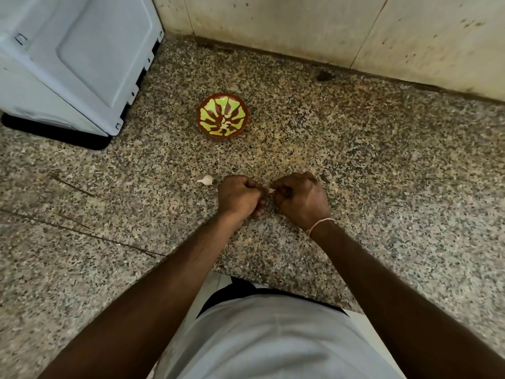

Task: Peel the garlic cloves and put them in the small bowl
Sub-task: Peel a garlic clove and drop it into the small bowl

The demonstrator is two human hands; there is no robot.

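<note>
Head view shows the left hand [239,196] and right hand [300,199] curled close together low over the speckled desk [382,173], fingertips pinching a garlic clove [271,190] between them; only a pale sliver of it shows, so its long axis cannot be told. Peeling of this clove looks under way. Just left of the hands lies a second clove [206,180], still in its skin, long axis roughly left to right, thin tip pointing left. Farther back, well apart, the small bowl [222,116] already holds a few pale peeled pieces. At least two cloves seem left to finish.
</note>
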